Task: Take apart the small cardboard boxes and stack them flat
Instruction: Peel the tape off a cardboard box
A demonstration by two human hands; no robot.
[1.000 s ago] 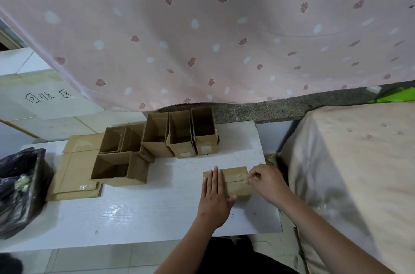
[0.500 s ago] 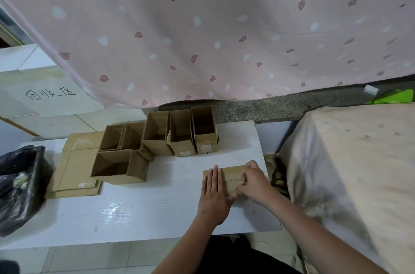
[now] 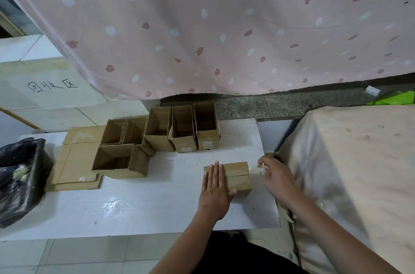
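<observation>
The closed box (image 3: 238,176) sits on the white desk (image 3: 143,204) near its right edge, close to the person. The left hand (image 3: 214,190) lies flat on the box's left half, fingers (image 3: 215,172) straight and together, pressing down, the thumb against the near side. The right hand (image 3: 277,176) is just off the box's right end, its fingers curled and pinching a strip of clear tape (image 3: 256,170) that runs from the box's top right corner; the strip is blurred, so how much of it is stuck I cannot tell.

Further back on the desk stand open boxes: three tall ones in a row (image 3: 183,128) at the far edge, two lower ones (image 3: 123,130) to their left, and one more (image 3: 121,161) nearer, lying with its opening towards the left. They touch one another in a cluster, well apart from the closed box. Left of them lies the flat stack (image 3: 74,168) of cardboard sheets, partly under the cluster.

A black bag (image 3: 20,175) slumps at the desk's left end. A pink curtain (image 3: 224,27) with leaf print hangs behind the desk, and a cloth-covered bed (image 3: 359,172) stands just right of it. A white surface at far left carries handwritten characters (image 3: 52,87).
</observation>
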